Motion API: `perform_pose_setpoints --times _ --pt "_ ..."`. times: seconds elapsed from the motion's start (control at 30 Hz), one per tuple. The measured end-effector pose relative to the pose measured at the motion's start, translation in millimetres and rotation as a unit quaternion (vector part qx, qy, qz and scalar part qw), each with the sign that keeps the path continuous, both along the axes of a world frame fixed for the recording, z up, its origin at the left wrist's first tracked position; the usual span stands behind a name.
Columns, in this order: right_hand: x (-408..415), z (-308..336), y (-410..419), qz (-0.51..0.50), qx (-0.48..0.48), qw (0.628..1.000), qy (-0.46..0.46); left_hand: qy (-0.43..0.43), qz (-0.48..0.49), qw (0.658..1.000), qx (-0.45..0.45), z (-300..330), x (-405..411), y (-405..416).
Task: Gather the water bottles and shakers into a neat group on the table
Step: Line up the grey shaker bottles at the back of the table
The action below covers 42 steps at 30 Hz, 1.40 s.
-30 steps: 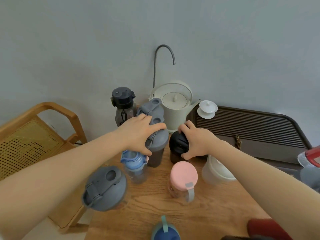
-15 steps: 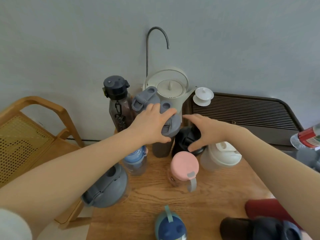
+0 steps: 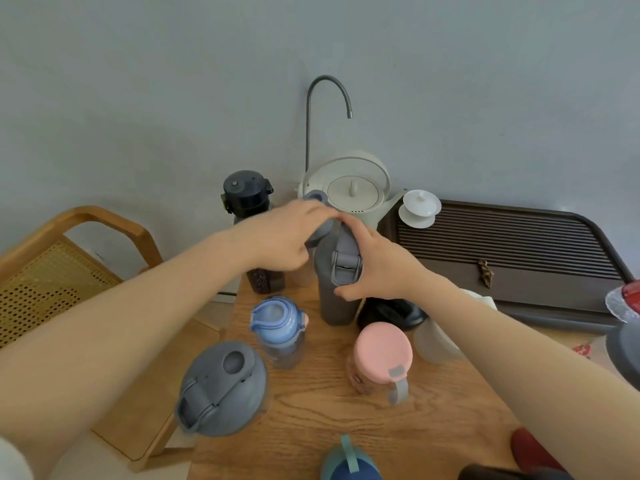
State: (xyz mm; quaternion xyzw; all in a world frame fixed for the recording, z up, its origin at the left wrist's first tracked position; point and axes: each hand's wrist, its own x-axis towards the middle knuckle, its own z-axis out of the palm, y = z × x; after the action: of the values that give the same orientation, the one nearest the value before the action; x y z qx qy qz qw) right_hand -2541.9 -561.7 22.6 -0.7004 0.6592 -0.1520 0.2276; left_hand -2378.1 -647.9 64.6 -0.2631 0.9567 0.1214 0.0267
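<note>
A tall grey shaker [image 3: 335, 299] stands at the middle of the wooden table [image 3: 311, 420], just in front of the kettle. My left hand [image 3: 282, 239] closes over its raised flip cap from the left. From the right, my right hand [image 3: 375, 270] wraps the lid, with the thumb below the hinge. Around it stand a black-capped dark bottle [image 3: 247, 194], a blue-lidded clear bottle [image 3: 277, 325], a wide grey-lidded shaker [image 3: 221, 386], a pink-lidded bottle [image 3: 381, 355], a black-lidded bottle [image 3: 391, 313] and a frosted white bottle [image 3: 434, 342], partly hidden by my right arm.
A cream kettle [image 3: 349, 188] under a gooseneck tap [image 3: 329, 91] stands against the wall. A dark slatted tea tray [image 3: 519, 244] with a white lidded cup [image 3: 419, 209] fills the right. A wooden chair [image 3: 52, 265] is on the left. A dark blue bottle [image 3: 349, 465] sits at the front edge.
My right hand has left the black-lidded bottle and come onto the grey shaker's lid. The shaker has shifted back toward the kettle, with my left hand now over its flip cap.
</note>
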Motion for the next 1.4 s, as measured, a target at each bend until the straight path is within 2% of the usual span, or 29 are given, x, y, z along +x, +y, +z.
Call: perform_pose_setpoints --times 0.07,0.13,0.23,0.33,0.5,0.67,0.8,0.87,0.93,1.0,1.07,1.1,1.2,1.3,1.4 --pt "-7 5 -6 -0.014 -0.001 1.0 -0.023 -0.015 0.0 0.994 -0.107 4 -8 -14" --pt "-15 10 -13 -0.033 -0.005 0.998 -0.055 -0.082 0.017 0.984 -0.156 6 -20 -24" --pt "-24 13 -19 -0.049 -0.006 0.996 -0.069 -0.219 0.036 0.96 -0.168 3 -37 -31" --pt "-28 8 -22 -0.047 0.005 0.997 -0.056 -0.276 0.036 0.947 -0.161 -12 -45 -31" --pt "-36 2 -28 -0.049 0.002 0.994 -0.1 -0.251 0.07 0.95 -0.172 -22 -43 -28" --pt "-47 0 -32 -0.039 0.062 0.989 -0.127 -0.219 0.121 0.952 -0.177 -26 -47 -23" --pt "-44 1 -18 -0.12 0.039 0.985 -0.114 -0.19 0.147 0.957 -0.166 -32 -45 -22" --pt "-46 0 0 -0.176 0.037 0.982 -0.063 -0.163 0.151 0.962 -0.158 -31 -38 -18" --pt "-45 -4 20 -0.187 0.111 0.974 0.058 -0.104 0.133 0.971 -0.17 -29 -26 -10" --pt "-38 -8 31 -0.184 0.179 0.958 0.126 -0.01 0.075 0.98 -0.182 -27 -11 2" --pt "-27 -12 35 -0.183 0.2 0.949 0.16 0.043 0.018 0.989 -0.14 -26 7 17" --pt "-22 -13 35 -0.179 0.202 0.944 0.188 0.025 0.005 0.995 -0.096 -25 16 23" --pt "-10 -13 33 -0.165 0.196 0.935 0.243 -0.119 0.026 0.992 0.037 -27 39 34" --pt "-3 -10 31 -0.143 0.218 0.934 0.245 -0.155 0.074 0.978 0.119 -35 50 35" --pt "5 -3 26 -0.1 0.223 0.936 0.252 -0.161 0.073 0.968 0.179 -42 48 34"
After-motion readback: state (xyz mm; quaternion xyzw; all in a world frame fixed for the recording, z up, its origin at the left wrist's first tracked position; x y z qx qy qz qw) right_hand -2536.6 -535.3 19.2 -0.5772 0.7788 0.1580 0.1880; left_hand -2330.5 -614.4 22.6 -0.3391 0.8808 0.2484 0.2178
